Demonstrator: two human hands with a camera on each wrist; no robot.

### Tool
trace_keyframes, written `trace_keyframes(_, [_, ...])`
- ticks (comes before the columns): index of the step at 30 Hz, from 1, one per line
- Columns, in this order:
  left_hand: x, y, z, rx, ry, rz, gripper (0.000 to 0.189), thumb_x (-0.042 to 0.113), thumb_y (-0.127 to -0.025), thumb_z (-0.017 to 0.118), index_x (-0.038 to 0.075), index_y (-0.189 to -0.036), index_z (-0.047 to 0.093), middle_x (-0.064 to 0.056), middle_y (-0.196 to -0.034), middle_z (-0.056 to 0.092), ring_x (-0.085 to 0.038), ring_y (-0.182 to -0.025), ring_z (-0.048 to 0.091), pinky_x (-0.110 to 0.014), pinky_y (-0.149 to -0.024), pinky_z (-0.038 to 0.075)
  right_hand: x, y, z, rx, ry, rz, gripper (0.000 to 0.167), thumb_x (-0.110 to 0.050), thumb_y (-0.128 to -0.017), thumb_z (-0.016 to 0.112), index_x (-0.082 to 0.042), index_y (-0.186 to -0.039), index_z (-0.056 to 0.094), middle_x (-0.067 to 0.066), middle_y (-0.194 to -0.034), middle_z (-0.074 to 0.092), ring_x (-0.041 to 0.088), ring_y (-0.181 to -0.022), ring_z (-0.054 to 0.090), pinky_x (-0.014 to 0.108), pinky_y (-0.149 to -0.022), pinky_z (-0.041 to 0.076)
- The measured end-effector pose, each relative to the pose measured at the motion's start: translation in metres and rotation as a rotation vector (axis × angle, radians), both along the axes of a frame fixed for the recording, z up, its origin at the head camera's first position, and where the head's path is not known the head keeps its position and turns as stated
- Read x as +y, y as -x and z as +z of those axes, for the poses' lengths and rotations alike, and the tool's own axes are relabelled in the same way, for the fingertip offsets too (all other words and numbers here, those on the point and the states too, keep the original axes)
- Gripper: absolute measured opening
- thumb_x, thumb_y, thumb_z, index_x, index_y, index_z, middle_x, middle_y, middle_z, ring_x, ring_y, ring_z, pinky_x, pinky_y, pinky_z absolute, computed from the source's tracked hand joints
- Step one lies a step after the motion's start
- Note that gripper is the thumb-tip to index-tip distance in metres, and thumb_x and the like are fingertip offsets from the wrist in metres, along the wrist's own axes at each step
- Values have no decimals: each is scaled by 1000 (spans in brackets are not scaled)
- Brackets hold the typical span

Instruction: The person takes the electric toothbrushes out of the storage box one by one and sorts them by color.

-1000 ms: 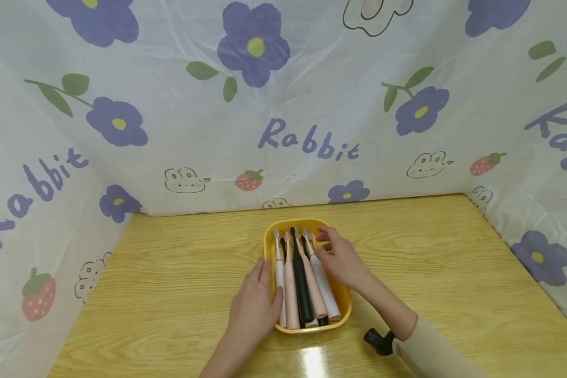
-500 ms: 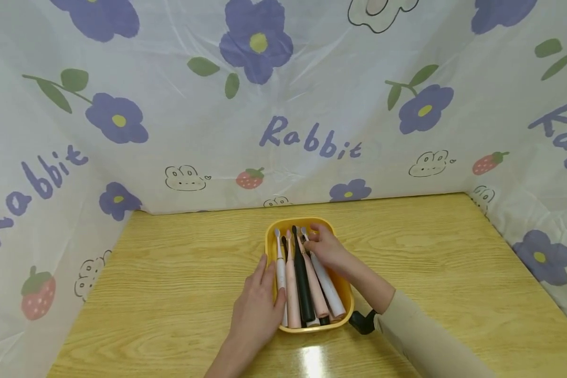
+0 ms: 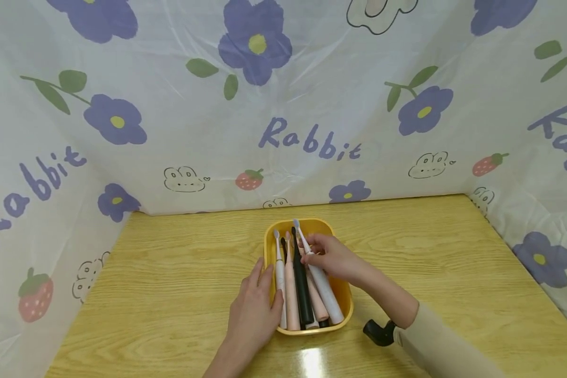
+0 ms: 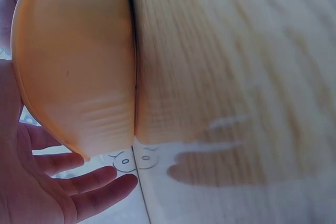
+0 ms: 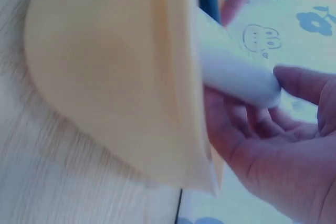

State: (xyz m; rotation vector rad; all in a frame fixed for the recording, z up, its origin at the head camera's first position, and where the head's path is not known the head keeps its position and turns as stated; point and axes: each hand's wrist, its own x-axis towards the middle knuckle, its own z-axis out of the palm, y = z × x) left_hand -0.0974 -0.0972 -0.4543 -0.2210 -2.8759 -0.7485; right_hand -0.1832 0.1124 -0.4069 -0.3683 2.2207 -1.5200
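Observation:
In the head view, a yellow plastic basket (image 3: pixel 322 226) holds several electric toothbrushes lying lengthwise, heads toward the back. My right hand (image 3: pixel 337 257) pinches a white toothbrush (image 3: pixel 326 294) near its neck, its head raised over the others and its base low at the front right. The right wrist view shows thumb and fingers on either side of the white handle (image 5: pixel 236 66). Beside it lie a black toothbrush (image 3: pixel 302 294), a pink one (image 3: pixel 291 302) and another white one (image 3: pixel 280 270). My left hand (image 3: pixel 254 304) rests at the basket's left rim, fingers extended.
The basket stands on a wood-grain table (image 3: pixel 184 278). A white cloth (image 3: pixel 312 178) printed with flowers and rabbits hangs behind and at both sides. A black rounded object (image 3: pixel 379 333) sits by my right sleeve (image 3: pixel 444 341).
My right hand reached into the basket's right side, took hold of the white toothbrush and raised its head end, swinging it left. My left hand has stayed at the rim.

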Motion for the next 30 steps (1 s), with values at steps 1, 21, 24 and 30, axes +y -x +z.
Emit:
trace_keyframes(1, [0, 0, 0, 0, 0, 0, 52, 23, -97, 66, 1, -144, 56, -19, -157, 43, -41, -129, 53, -58, -86, 56, 4, -2, 2, -4, 1, 23, 35, -7, -103, 59, 7, -134, 55, 15, -104, 69, 21, -85, 65, 32, -66, 51])
trace_keyframes(21, [-6, 1, 3, 9, 24, -24, 52, 20, -97, 67, 0, -143, 57, -20, -154, 46, -42, -126, 55, -55, -78, 59, 57, -16, 19, 170, 162, -6, 46, -1, -100, 63, 11, -141, 48, 30, -122, 65, 45, -111, 65, 40, -81, 61])
trace_keyframes(24, [-6, 1, 3, 9, 28, -28, 52, 21, -97, 67, 0, -144, 57, -20, -155, 46, -41, -125, 56, -55, -81, 58, 68, -4, 23, 242, 188, -134, 46, 2, -99, 63, 10, -141, 49, 33, -123, 63, 41, -110, 67, 39, -81, 61])
trace_keyframes(30, [-7, 2, 4, 5, 32, -32, 52, 21, -97, 66, -1, -144, 57, -20, -155, 46, -42, -125, 56, -55, -83, 58, 87, 21, 12, 369, 133, -307, 44, 2, -99, 63, 9, -141, 49, 33, -123, 63, 40, -112, 66, 34, -82, 60])
